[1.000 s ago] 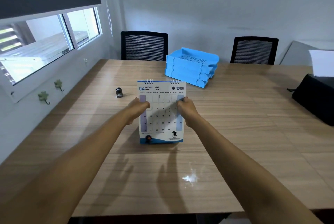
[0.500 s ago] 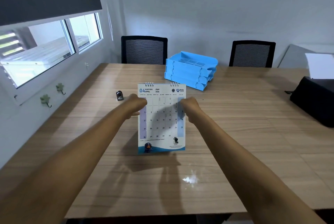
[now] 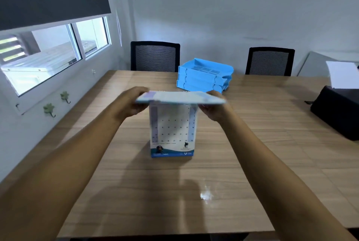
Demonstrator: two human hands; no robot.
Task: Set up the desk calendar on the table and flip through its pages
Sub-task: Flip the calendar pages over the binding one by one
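Left hand [image 3: 130, 102] grips the left end of a lifted page [image 3: 180, 98], thumb over the top, fingers tucked beneath and clamped on the sheet. That page lies nearly flat, edge-on to the camera and blurred, pale with a lilac strip near its left end. Below it, the desk calendar [image 3: 172, 131] stands upright at mid-table, facing the camera: white date grid, lilac columns down both sides, a blue wave band along its foot with small logos. Its bottom edge sits on the wooden table [image 3: 252, 163]. Right hand [image 3: 214, 105] pinches the page's right end, fingers closed on it.

Open wood all round the calendar: bare surface to the left toward the wall, a wide bare stretch in front down to the near edge, more bare wood to the right before the black bag [image 3: 338, 112] at the table's right side.

Behind, the blue stacked letter trays [image 3: 204, 77]; the top tray looks empty, the lower ones can't be seen into.
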